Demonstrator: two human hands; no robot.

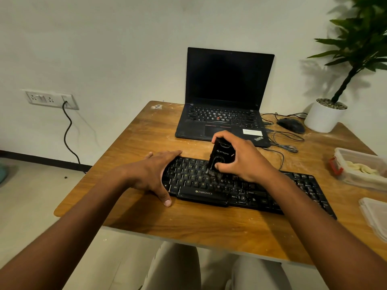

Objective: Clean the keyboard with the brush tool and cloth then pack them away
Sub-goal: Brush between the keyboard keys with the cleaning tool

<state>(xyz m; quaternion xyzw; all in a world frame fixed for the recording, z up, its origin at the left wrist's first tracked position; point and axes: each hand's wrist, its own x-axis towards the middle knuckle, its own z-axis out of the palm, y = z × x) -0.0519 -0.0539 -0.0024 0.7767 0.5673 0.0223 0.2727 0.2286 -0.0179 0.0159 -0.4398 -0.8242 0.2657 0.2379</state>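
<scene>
While the right hand (238, 158) grips the black brush tool (219, 156) by its upper body, w/ fingers curled round it, the bristles touch the middle keys of the black Zebronics keyboard (247, 191). The left hand (155, 174) lies flat and relaxed over the keyboard's left end, fingers straight, thumb on the table in front; it seems to steady the board.

Handling, as I judge: the brush tool looks light, hard plastic, a bit smooth, so a hold around the sides near the top is good, approx. as now. The keyboard is stiff and flat, prob. slides on the wooden table (146, 130) if not pressed down. A cloth I cannot find in view.

Around: a ThinkPad laptop (226, 97) just behind, open, screen dark; a mouse (291, 124) and loose cables (282, 141) at back right; a potted plant (326, 116) in the corner; a clear plastic box (360, 168) and its lid (374, 214) near the keyboard's right end. The cables and box could hinder wide strokes on the right side.
</scene>
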